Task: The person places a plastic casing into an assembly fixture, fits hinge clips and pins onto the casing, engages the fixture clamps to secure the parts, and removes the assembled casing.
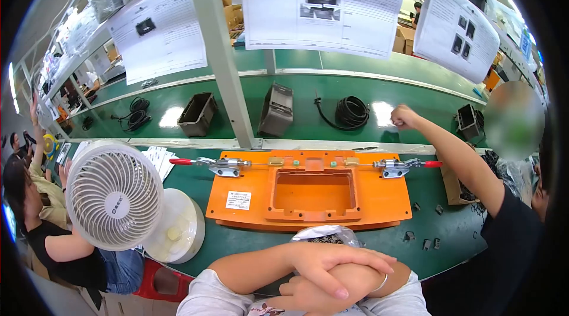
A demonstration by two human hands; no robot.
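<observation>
My left hand [335, 264] lies across my right wrist with its fingers stretched out and nothing in it. Beneath it, my right hand [305, 293] points to the left, fingers apart and partly cut off by the lower edge; I see nothing held. A thin bracelet [382, 283] circles the right wrist. Just beyond my hands is a clear plastic bag [325, 234] of small dark parts. Behind the bag sits an orange fixture [249, 176] with a rectangular opening, a white label and two red-handled toggle clamps [228, 166].
A white fan [115, 203] stands left. Small dark pieces [427, 245] and a cardboard box [456, 185] are at right. Bins [198, 114] and coiled cables [351, 112] line the green belt. At right a co-worker's arm [453, 141] reaches over; another person [65, 251] sits left.
</observation>
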